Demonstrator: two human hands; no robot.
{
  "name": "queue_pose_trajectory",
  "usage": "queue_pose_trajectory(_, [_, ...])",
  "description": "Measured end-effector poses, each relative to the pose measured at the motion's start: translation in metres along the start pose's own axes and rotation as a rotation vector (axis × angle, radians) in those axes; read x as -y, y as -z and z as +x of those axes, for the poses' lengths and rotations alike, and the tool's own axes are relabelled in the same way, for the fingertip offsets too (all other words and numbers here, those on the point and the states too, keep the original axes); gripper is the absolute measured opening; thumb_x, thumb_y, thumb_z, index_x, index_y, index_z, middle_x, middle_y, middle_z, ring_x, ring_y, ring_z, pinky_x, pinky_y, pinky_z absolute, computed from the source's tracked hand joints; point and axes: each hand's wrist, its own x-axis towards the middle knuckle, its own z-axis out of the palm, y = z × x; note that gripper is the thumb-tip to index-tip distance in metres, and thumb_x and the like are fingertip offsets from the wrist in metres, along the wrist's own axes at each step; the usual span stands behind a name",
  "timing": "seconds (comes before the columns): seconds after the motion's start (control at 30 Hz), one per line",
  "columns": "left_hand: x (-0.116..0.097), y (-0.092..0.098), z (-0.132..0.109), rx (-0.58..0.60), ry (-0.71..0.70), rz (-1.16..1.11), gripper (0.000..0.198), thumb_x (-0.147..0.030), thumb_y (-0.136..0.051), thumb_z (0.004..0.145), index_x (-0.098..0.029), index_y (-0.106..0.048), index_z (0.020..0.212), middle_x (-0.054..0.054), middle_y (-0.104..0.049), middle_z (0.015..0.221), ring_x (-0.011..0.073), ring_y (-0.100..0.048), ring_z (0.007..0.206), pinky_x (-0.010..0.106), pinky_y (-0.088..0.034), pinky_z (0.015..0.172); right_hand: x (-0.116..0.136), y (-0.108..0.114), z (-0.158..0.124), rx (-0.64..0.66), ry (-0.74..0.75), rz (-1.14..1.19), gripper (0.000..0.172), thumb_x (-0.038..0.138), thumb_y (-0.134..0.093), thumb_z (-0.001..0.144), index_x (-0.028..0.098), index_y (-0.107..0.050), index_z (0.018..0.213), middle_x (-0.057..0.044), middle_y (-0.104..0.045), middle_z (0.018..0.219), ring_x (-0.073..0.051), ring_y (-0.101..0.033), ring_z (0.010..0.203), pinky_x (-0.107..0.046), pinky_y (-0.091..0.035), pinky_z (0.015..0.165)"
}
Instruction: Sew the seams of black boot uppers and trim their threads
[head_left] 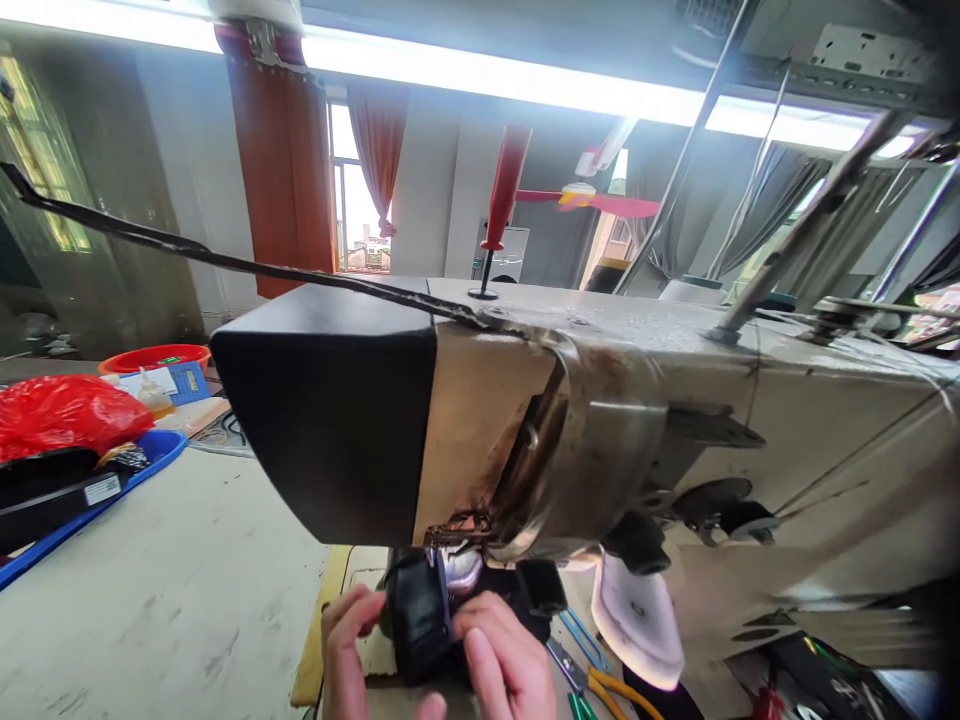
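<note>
A black, shiny piece of material (417, 612) lies under the needle area of a large sewing machine (487, 420). At its left side is my left hand (351, 650), with fingers apart and fingertips near the piece's edge. My right hand (501, 650) is on the piece's right side, its fingers bent together and pinching the edge close to the presser area. The machine head hides the far part of the piece. A screwdriver with a red handle (507, 190) stands upright on top of the machine.
Scissors with orange handles (606, 692) and blue tweezers (583, 640) lie right of my right hand. A blue tray (161, 455) with a red plastic bag (67, 415) stands on the left of the table (172, 600). A white oval plate (637, 620) hangs at the right.
</note>
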Motion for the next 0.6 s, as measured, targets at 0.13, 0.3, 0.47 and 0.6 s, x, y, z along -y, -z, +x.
queue_pose_trajectory(0.13, [-0.017,-0.022,-0.007,-0.194,0.075,0.047,0.042,-0.038,-0.071,0.079,-0.019,-0.042,0.103,0.01,-0.05,0.1,0.0218,-0.056,0.088,0.029,-0.054,0.065,-0.012,0.023,-0.005,0.192,0.316,-0.393,0.024,0.01,-0.045,0.085,0.015,-0.063,0.1,-0.01,-0.066,0.094,-0.024,-0.059,0.101,-0.035,-0.05,0.086])
queue_pose_trajectory(0.3, [-0.022,-0.013,0.015,-0.182,-0.067,0.068,0.014,-0.007,-0.053,0.087,-0.019,-0.046,0.087,0.003,-0.048,0.082,0.0142,-0.053,0.075,0.023,-0.049,0.064,-0.003,0.038,-0.003,0.24,0.34,-0.626,0.01,0.015,-0.054,0.078,0.019,-0.062,0.083,-0.005,-0.065,0.08,-0.033,-0.053,0.113,-0.048,-0.038,0.097])
queue_pose_trajectory(0.47, [-0.013,0.026,0.025,-0.025,-0.434,0.18,0.025,0.007,-0.052,0.085,-0.012,-0.063,0.098,0.007,-0.06,0.089,0.0159,-0.059,0.085,0.028,-0.051,0.08,0.026,0.04,0.007,0.285,0.185,-0.414,0.02,0.02,-0.045,0.093,0.02,-0.065,0.096,-0.004,-0.064,0.081,-0.023,-0.06,0.089,-0.034,-0.045,0.076])
queue_pose_trajectory(0.6, [-0.014,0.037,0.035,0.032,-0.59,0.182,0.025,0.001,-0.055,0.087,-0.01,-0.067,0.106,0.008,-0.064,0.087,0.0177,-0.062,0.085,0.03,-0.054,0.077,0.041,0.021,0.019,0.136,-0.227,-0.209,0.035,0.039,-0.045,0.098,0.019,-0.067,0.08,-0.004,-0.062,0.076,-0.017,-0.059,0.07,-0.026,-0.046,0.064])
